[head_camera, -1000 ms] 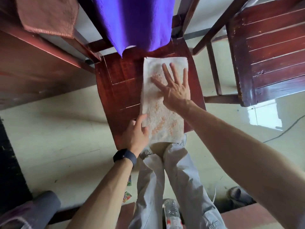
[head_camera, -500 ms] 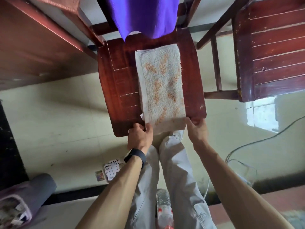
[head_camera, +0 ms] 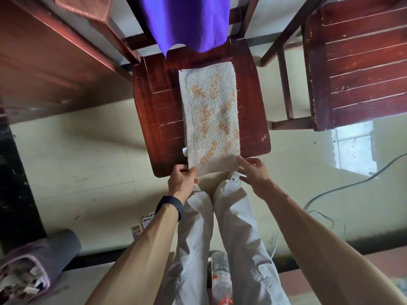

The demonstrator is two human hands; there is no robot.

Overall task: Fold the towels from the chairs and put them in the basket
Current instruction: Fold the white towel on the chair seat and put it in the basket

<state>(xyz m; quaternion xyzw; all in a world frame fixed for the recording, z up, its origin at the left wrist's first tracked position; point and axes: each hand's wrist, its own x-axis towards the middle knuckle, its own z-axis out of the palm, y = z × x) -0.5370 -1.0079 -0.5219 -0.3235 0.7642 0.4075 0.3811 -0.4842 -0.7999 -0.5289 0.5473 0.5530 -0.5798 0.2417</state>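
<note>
At lower centre, our left hand point(head_camera: 182, 182) pinches the white, orange-flecked terry towel point(head_camera: 211, 115); our right hand point(head_camera: 253, 172), fingers slack, touches its other corner, presumably to fold.

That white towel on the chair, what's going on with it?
A person is folding the white towel, which lies as a long strip on the wooden chair seat. Their left hand grips its near left corner, and the right hand touches the near right corner. A purple towel hangs over the chair's back, not yet folded.
</note>
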